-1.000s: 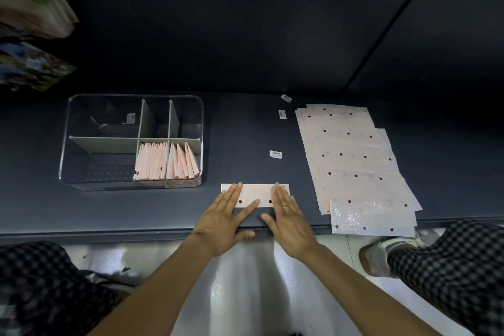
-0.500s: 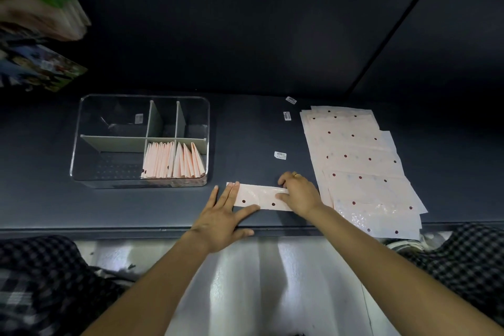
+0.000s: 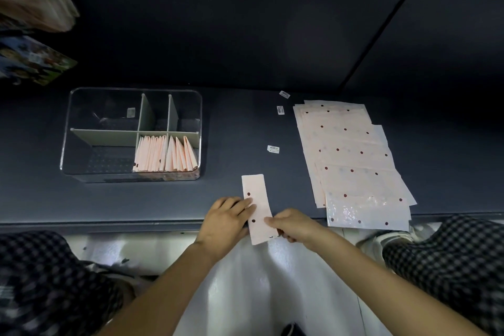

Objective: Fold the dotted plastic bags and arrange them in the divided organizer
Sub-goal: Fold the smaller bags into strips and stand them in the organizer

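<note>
A folded strip of pink dotted plastic bag (image 3: 257, 204) lies lengthwise across the front edge of the dark shelf, its near end hanging past the edge. My left hand (image 3: 226, 219) rests its fingers on the strip's left side. My right hand (image 3: 293, 225) pinches the strip's near right edge. A clear divided organizer (image 3: 81, 128) stands at the left, with several folded pink bags (image 3: 165, 154) upright in its front right compartment. A fanned stack of unfolded dotted bags (image 3: 351, 155) lies at the right.
Three small white labels (image 3: 273, 149) lie between the organizer and the stack, and one more sits inside the organizer. Stacked packages (image 3: 30, 8) hang at the upper left. My knees in checked fabric (image 3: 447, 262) flank the pale floor below the shelf edge.
The folded strip was turned from lying sideways to pointing away from me. My right hand moved from the strip's right end to its near edge, and my left hand shifted right.
</note>
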A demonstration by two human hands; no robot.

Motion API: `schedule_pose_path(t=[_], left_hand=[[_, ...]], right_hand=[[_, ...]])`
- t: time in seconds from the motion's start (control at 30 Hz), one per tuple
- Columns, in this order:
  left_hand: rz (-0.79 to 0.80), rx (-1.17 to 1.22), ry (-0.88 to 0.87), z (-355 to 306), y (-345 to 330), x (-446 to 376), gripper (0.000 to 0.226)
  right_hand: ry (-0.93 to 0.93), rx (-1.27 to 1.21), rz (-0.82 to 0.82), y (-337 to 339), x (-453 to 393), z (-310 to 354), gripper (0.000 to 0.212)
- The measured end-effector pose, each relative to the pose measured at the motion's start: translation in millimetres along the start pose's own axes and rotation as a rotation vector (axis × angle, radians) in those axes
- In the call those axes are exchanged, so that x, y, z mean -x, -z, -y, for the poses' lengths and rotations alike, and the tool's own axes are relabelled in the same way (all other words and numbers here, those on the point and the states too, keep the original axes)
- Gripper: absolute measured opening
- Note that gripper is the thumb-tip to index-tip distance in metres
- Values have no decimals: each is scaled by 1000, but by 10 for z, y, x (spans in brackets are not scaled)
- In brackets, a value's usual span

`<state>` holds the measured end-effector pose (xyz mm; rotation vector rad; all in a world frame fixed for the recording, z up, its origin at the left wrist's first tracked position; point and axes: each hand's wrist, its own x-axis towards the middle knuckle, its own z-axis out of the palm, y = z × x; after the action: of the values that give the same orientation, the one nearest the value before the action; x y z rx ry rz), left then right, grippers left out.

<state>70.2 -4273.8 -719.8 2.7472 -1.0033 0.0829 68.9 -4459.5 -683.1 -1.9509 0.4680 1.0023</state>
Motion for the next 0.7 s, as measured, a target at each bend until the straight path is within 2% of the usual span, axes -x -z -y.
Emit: schedule_pose_path(t=[0.07,0.13,0.2,0.27,0.3,0.37,0.43,0.5,0.63,0.7], left_hand=[[-47,22,55,-24,-17,4,41],[-69,44,103,-52,-30,21,43],[-90,71,140,-77,-37,34,45],[-107,98,176,-94,-40,34,45],[-111,110,189,-100,-40,34,44],[-119,147,219,-96,-48,39,40],[-105,235,286,-85,-63,41,31],[-84,349,424,-76,-93,31,21],[-107,490,776,-108,-162,-79,11],[-115,498,876,-118,-173,-127,12]], right_hand=[[126,255,-168,49,-7,-45,34],[343,453,-385,143,-24,-144,22],[561,546,-338,207,-43,-237,42],[615,630,-219,171,-75,-273,61],[628,636,-218,133,-98,-277,62],[665,532,-319,47,-173,-271,44],[652,346,-417,-2,-220,-203,23],[537,226,-448,-9,-251,-121,13],[368,171,-407,11,-334,39,19],[320,228,-406,20,-365,110,24]])
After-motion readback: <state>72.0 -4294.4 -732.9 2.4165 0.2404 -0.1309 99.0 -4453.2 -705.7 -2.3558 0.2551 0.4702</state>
